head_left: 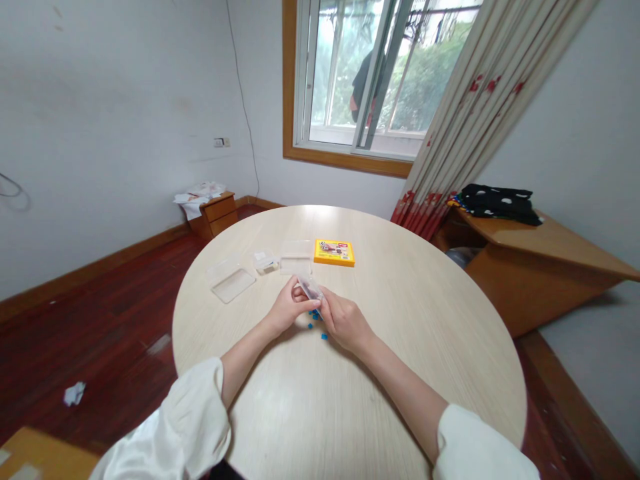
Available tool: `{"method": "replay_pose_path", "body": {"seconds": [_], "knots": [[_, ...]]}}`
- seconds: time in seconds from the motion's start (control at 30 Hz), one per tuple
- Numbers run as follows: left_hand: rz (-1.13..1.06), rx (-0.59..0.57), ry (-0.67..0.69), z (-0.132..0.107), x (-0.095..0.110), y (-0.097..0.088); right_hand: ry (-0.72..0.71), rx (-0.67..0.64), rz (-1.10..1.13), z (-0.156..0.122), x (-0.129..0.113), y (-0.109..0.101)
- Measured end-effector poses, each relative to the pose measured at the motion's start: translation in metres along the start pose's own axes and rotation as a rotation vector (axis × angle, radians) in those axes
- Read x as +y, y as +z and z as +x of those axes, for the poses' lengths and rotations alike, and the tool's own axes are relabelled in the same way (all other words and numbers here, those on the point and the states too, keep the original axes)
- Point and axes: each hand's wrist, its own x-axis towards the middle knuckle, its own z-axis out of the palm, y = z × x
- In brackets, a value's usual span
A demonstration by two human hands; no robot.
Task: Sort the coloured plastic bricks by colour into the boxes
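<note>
My left hand (pixel 287 308) and my right hand (pixel 343 321) meet over the middle of a round light-wood table (pixel 425 333). Both are closed on a small clear plastic bag (pixel 310 288), which is tilted between them. Several tiny blue pieces (pixel 316 319) lie on the tabletop just under and between the hands. Beyond the hands lie a yellow box (pixel 335 253), a clear plastic lid or tray (pixel 297 257), a small clear packet (pixel 265 261) and a clear plastic case (pixel 231 280) to the left.
A wooden desk (pixel 540 260) with dark spotted cloth (pixel 500 203) stands to the right, under a curtain (pixel 470 127). A low wooden cabinet (pixel 215 213) with papers sits by the left wall. Crumpled paper (pixel 74 393) lies on the red wooden floor.
</note>
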Motion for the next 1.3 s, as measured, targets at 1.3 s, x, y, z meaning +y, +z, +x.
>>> {"method": "replay_pose_path", "body": {"seconds": [1.3], "knots": [[-0.043,-0.095,0.032,0.001,0.008,-0.012,0.348,0.345,0.158,0.002,0.031,-0.005]]}}
